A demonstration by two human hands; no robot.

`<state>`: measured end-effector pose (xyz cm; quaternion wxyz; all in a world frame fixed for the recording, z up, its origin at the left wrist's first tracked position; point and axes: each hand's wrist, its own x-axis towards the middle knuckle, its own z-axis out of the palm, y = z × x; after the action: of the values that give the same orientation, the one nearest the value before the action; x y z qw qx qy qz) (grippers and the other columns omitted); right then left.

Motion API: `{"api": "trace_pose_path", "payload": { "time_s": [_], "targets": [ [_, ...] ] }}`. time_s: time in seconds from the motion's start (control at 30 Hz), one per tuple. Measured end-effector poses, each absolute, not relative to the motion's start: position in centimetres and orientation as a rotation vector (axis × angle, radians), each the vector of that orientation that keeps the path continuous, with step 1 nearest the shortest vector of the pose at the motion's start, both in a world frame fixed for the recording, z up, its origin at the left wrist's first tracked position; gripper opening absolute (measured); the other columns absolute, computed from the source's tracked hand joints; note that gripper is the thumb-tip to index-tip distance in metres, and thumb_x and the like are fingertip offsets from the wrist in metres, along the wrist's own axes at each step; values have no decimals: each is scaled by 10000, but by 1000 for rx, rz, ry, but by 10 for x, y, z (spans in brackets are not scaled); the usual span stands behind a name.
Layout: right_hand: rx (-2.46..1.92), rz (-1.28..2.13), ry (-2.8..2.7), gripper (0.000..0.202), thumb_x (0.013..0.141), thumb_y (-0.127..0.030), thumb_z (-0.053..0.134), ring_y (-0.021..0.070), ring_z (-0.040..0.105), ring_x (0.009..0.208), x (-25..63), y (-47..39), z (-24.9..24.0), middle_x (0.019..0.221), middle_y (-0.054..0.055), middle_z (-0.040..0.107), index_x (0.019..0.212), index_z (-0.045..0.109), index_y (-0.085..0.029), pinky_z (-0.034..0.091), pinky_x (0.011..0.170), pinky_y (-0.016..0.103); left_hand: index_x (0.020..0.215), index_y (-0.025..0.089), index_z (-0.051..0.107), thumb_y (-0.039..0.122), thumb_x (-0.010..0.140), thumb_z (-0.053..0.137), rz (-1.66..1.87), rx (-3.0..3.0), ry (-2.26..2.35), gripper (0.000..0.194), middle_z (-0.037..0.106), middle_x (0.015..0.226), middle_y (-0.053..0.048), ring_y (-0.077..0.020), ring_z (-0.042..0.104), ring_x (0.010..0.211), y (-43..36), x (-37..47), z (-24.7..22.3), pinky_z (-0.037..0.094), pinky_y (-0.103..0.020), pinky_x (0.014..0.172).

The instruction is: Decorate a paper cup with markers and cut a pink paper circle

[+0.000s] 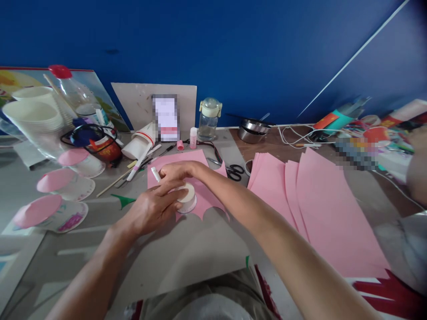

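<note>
A paper cup (187, 203) stands upside down on a pink sheet (208, 193) whose near edge has curved cut-outs. My left hand (156, 206) rests on the cup, its fingers pressed over the base and side. My right hand (176, 172) reaches across, just beyond the left, closed around a white pen (155, 174) at the cup's far left side. The pen's tip is hidden. Black-handled scissors (235, 172) lie to the right of the sheet. A glue stick (193, 138) stands behind it, beside its pink cap (180, 145).
Three cups with pink tops, one of them a pink-topped cup (71, 213), line the left. Stacked cups (35, 118), a phone (166, 118) and a glass jar (209, 120) stand behind. Pink paper sheets (327, 200) lie right. A person's blurred part (418, 164) shows at far right.
</note>
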<state>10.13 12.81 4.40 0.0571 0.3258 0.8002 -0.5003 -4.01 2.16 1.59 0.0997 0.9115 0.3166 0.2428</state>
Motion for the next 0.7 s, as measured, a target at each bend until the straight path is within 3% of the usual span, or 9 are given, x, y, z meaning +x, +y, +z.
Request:
{"api": "trace_pose_path", "payload": {
  "time_s": [0.17,0.47,0.7],
  "targets": [
    [919,-1455,2515,267,766,-159,639,90,402,572,101,129,43,507,-74,419,549,484,-165,318,539,209,1204,207,630,262,962,451,708,2703,934,306,642,1281,-121,-239,643,1129,22,-40,16,530,-353,923],
    [1048,-1466,2666,206,790,-209,566,93,436,535,123,146,29,544,-48,518,592,542,-159,309,514,215,1211,232,640,260,956,441,686,2674,978,324,619,1318,-107,-249,636,1136,22,-41,12,535,-384,934],
    [1362,-1388,2733,222,778,-272,563,104,466,531,171,144,28,551,-35,538,584,550,-166,326,519,228,1227,229,620,259,956,454,692,2658,956,319,603,1336,-107,-239,624,1151,23,-41,9,526,-369,939]
  ]
}}
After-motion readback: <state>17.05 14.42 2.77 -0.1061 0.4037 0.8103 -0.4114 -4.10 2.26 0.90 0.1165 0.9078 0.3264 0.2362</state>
